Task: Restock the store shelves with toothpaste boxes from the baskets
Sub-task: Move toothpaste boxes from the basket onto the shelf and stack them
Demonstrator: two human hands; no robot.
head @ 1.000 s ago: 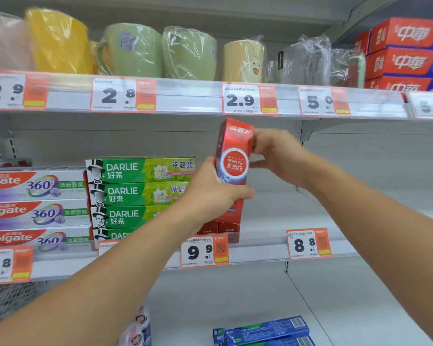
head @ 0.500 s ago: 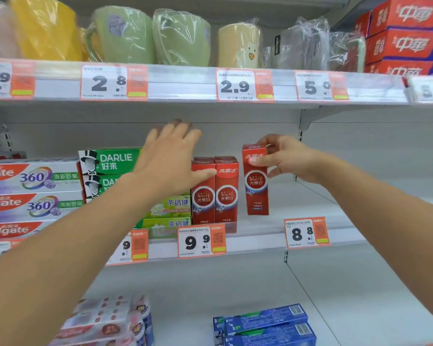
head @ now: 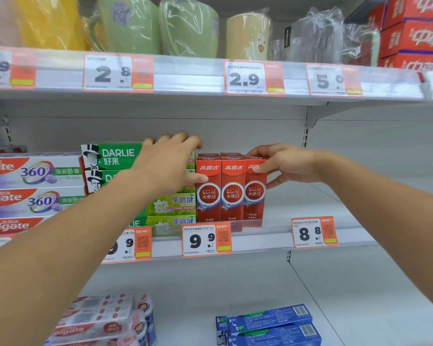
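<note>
Three red Optic White toothpaste boxes stand upright side by side on the middle shelf (head: 303,211). My right hand (head: 288,166) grips the top of the rightmost red box (head: 254,198), thumb on its front and fingers round its right side; it stands against the middle red box (head: 233,198). My left hand (head: 168,166) lies flat with straight fingers over the stack of green Darlie boxes (head: 115,156). Its thumb touches the leftmost red box (head: 208,203).
Colgate 360 boxes (head: 33,173) are stacked at the left. Wrapped cups (head: 188,26) and red boxes (head: 415,36) fill the upper shelf. Blue boxes (head: 268,323) and wrapped tubes (head: 103,320) lie on the lower shelf. The middle shelf is bare right of the red boxes.
My right hand has moved the red box left and set it down against the two standing ones. My left hand has shifted slightly right and lower on the Darlie stack.
</note>
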